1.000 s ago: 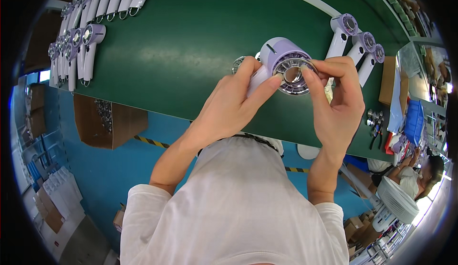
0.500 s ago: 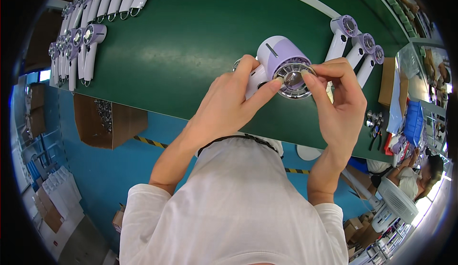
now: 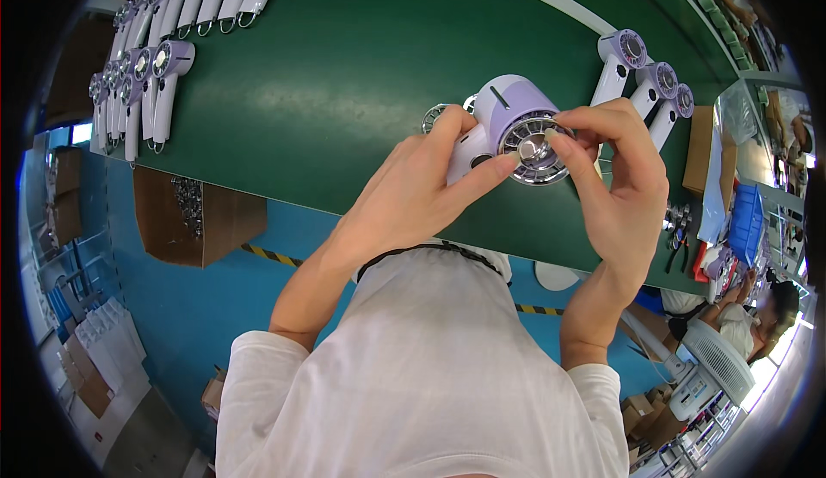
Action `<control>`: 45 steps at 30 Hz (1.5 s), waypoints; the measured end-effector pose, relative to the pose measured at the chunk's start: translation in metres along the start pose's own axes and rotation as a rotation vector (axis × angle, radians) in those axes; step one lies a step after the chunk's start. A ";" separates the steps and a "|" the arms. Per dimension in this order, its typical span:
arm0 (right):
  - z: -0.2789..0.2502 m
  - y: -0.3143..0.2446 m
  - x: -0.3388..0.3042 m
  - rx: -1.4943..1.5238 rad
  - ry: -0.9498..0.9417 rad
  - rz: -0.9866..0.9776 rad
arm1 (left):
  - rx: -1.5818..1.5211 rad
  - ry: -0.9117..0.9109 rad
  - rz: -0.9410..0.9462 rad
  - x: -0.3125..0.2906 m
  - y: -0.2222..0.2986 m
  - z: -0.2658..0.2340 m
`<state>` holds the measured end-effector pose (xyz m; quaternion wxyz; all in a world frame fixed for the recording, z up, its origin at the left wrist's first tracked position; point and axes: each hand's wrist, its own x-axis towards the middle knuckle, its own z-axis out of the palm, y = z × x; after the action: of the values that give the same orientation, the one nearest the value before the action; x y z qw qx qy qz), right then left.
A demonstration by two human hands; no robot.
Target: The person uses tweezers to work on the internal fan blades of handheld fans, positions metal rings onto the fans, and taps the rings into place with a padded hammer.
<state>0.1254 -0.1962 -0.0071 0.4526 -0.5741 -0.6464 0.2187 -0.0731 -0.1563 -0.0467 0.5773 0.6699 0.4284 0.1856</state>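
Note:
A lilac-and-white handheld fan (image 3: pixel 516 104) is held over the green table, its round head facing me. My left hand (image 3: pixel 409 181) is closed around its white handle, the thumb reaching to the lower edge of the head. A shiny chrome grille (image 3: pixel 538 173) with radial spokes and a round centre covers the front of the head. My right hand (image 3: pixel 621 172) pinches this grille at its right side, thumb on the face and fingers behind the rim. Whether the grille is fixed cannot be told. Beyond my left fingers lies another chrome grille (image 3: pixel 434 117), partly hidden.
Several similar fans (image 3: pixel 172 61) stand in rows at the table's left end. Three more fans (image 3: pixel 632 48) lie at the right. Pliers (image 3: pixel 679 250) and small metal parts lie near the right edge. Below the left edge is a cardboard box (image 3: pixel 202 220). A co-worker (image 3: pixel 748 319) sits at right.
Both hands have shifted slightly right and toward me with the fan. The chrome grille has turned a little, and more of the loose grille beyond my left hand shows.

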 end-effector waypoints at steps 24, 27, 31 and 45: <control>0.012 0.022 -0.008 0.513 -0.288 0.337 | -0.156 -0.006 0.007 -0.004 0.000 -0.010; 0.013 0.025 -0.008 0.403 -0.305 0.334 | -0.134 -0.034 -0.038 0.001 -0.002 -0.010; 0.022 0.029 -0.014 0.321 -0.224 0.273 | -0.206 -0.015 -0.073 0.004 -0.015 -0.008; -0.066 0.093 -0.151 -1.028 -0.036 0.326 | -0.272 0.184 -0.341 0.045 -0.061 -0.077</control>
<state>0.2204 -0.3308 -0.0993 0.0625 -0.8106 -0.5802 -0.0487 -0.1266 -0.0756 -0.0940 0.6437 0.4843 0.5573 0.2015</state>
